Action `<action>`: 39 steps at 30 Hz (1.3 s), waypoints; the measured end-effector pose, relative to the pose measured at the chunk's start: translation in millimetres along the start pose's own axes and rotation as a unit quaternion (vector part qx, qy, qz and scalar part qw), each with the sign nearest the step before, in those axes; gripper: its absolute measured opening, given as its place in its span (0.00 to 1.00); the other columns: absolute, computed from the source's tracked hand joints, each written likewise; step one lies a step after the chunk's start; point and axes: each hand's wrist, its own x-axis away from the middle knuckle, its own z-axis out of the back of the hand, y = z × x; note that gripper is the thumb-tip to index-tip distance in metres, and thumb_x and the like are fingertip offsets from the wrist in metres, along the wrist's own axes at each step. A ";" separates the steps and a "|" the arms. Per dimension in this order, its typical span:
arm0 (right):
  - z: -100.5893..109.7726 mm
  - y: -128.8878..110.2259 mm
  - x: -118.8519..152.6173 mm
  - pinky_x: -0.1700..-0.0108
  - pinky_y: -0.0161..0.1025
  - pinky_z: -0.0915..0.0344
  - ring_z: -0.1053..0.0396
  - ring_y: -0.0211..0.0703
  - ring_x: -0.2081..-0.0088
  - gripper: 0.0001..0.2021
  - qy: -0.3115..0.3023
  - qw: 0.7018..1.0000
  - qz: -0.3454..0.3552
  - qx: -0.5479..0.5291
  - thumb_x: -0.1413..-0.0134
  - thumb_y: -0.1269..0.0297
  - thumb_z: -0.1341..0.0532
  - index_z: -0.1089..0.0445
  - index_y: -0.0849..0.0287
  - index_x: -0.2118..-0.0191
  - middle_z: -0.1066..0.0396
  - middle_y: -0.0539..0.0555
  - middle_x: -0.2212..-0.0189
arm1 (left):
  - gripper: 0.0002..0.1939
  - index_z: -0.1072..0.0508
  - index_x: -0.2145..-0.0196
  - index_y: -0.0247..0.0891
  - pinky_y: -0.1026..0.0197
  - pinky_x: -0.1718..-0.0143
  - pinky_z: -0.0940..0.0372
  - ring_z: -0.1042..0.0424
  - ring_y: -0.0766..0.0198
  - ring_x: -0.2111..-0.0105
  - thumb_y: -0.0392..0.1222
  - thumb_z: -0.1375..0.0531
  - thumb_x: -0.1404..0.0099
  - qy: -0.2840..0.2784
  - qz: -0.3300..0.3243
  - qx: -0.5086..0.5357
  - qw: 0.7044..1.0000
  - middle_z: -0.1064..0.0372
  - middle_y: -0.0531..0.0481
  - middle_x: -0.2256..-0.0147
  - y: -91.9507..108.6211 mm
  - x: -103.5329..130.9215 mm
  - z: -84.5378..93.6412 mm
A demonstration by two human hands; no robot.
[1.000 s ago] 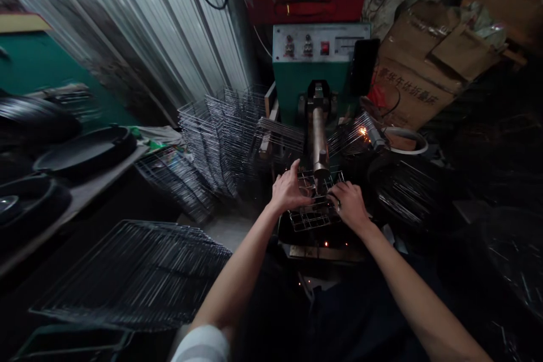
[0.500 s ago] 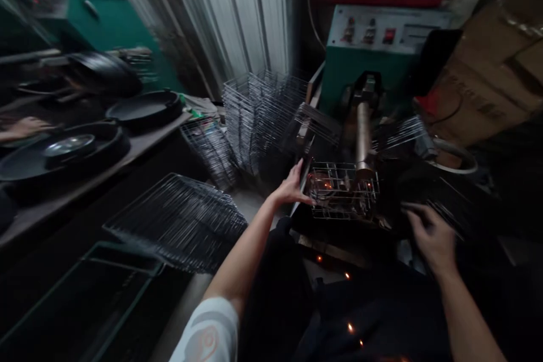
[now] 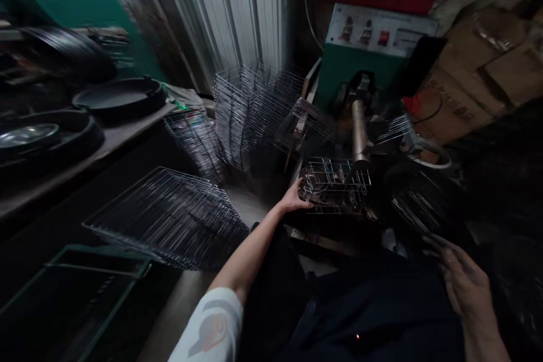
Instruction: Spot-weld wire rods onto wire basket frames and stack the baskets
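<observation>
A small wire rack (image 3: 335, 184) sits under the metal cylinder (image 3: 359, 130) of a green spot-welding-like machine (image 3: 360, 76). My left hand (image 3: 293, 198) grips the rack's left end, thumb at the near side and fingers behind the wires. My right hand (image 3: 466, 277) is at the lower right, fingers stretched out towards a dark round tub (image 3: 418, 192) with thin metal wire rods in it. Nothing shows clearly in that hand; its fingertips are dark and slightly blurred. One orange spark (image 3: 357, 336) glows over my dark clothing.
Tall stacks of wire racks (image 3: 254, 113) stand behind my left hand. Another pile of wire grids (image 3: 169, 218) lies to the left. A bench (image 3: 131, 133) with black round pans runs along the left side. Cardboard boxes (image 3: 466, 85) are at the back right.
My right hand has moved right and down, away from the rack. My left hand has closed in on the rack's end. Most sparks have vanished, and the view has shifted slightly right.
</observation>
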 end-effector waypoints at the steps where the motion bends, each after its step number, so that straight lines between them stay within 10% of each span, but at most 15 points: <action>1: -5.6 -10.5 3.9 0.58 0.48 0.24 0.24 0.56 0.57 0.23 -0.050 0.999 0.018 0.006 0.45 0.45 0.34 0.25 0.54 0.49 0.25 0.60 0.53 | 0.59 0.50 0.33 0.32 0.47 0.38 0.41 0.37 0.51 0.38 0.44 0.27 0.57 -0.010 -0.004 0.001 1.000 0.42 0.33 0.37 3.4 9.7 2.6; 4: -26.8 -43.3 15.7 0.45 0.49 0.31 0.29 0.56 0.48 0.19 -0.182 0.978 0.079 0.060 0.39 0.51 0.36 0.27 0.51 0.45 0.26 0.57 0.49 | 0.58 0.45 0.35 0.37 0.48 0.36 0.43 0.38 0.49 0.37 0.46 0.26 0.61 -0.051 -0.039 -0.044 0.997 0.40 0.39 0.37 22.9 42.2 6.5; 11: -102.0 -72.0 15.2 0.49 0.49 0.36 0.29 0.49 0.54 0.10 -0.384 0.876 0.268 0.118 0.31 0.63 0.43 0.25 0.52 0.53 0.25 0.55 0.57 | 0.63 0.52 0.32 0.47 0.37 0.36 0.47 0.38 0.42 0.39 0.51 0.26 0.62 -0.083 -0.069 -0.266 0.958 0.38 0.42 0.39 103.3 59.2 -24.1; 24: -140.2 -18.1 0.1 0.45 0.56 0.51 0.36 0.54 0.45 0.27 -0.217 0.799 0.465 0.315 0.39 0.82 0.45 0.37 0.58 0.37 0.28 0.58 0.46 | 0.64 0.58 0.32 0.47 0.36 0.36 0.52 0.43 0.38 0.36 0.48 0.28 0.60 -0.002 -0.072 -0.339 0.938 0.39 0.42 0.38 151.7 40.8 -29.3; 39: -142.6 -24.1 -19.1 0.51 0.50 0.50 0.33 0.52 0.48 0.17 -0.204 0.859 0.410 0.229 0.35 0.76 0.43 0.29 0.55 0.45 0.24 0.56 0.51 | 0.62 0.57 0.32 0.45 0.37 0.38 0.51 0.40 0.41 0.39 0.49 0.29 0.59 0.018 -0.095 -0.345 0.933 0.39 0.42 0.38 163.7 24.4 -28.9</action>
